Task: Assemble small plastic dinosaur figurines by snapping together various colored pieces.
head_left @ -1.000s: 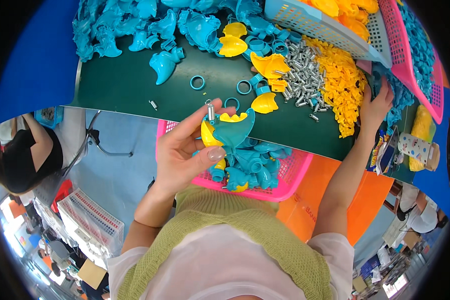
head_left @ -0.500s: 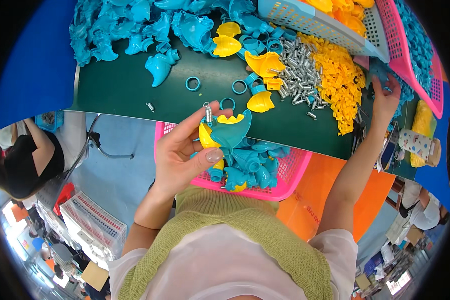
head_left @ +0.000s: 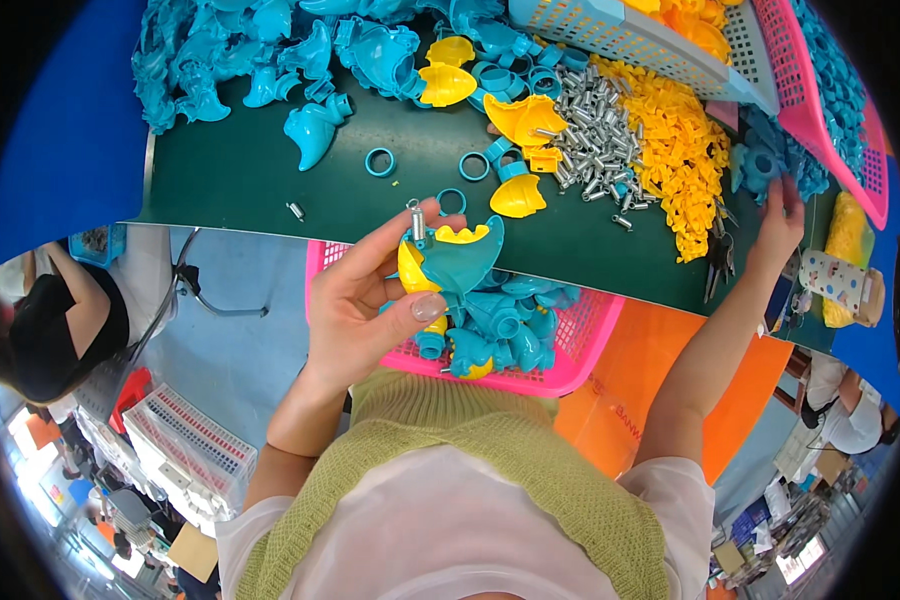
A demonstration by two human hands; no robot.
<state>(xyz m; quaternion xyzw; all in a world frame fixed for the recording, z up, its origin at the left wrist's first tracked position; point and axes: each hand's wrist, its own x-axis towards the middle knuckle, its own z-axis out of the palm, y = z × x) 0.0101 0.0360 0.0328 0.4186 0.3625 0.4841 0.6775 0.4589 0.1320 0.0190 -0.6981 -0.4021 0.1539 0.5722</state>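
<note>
Left hand (head_left: 355, 310): narrow grip, thumb on the near face, fingers behind, holding a blue-and-yellow plastic shell (head_left: 465, 265). Shell is up in front of me, over the near edge of the dark green table (head_left: 570, 242). Toothed yellow edge shows along the top; blue tip points up on the right side. Silver coil spring (head_left: 418, 226) stands upright at the shell's left end, wire loop on top, just beside my fingertips.

Right hand (head_left: 778, 232): arm stretched out to the far right, fingers extended at a blue molded part (head_left: 758, 165), by the pile of small blue parts (head_left: 802, 172). Can't tell if the fingers grip it or only touch it.

Below the held shell: pink basket (head_left: 588, 362), containing blue assemblies (head_left: 505, 322) with bits of yellow.

On the table: spring pile (head_left: 600, 140) next to a heap of small yellow pieces (head_left: 685, 170). Yellow half-shells (head_left: 525, 118) left of the springs. Three loose blue rings (head_left: 380, 175) near the middle, one just behind my left fingertips. One stray spring (head_left: 295, 211) lies near the edge at left. Blue shell pile (head_left: 210, 60) at the far left. Grey-blue crate (head_left: 630, 50) at the top right holds orange-yellow parts.
</note>
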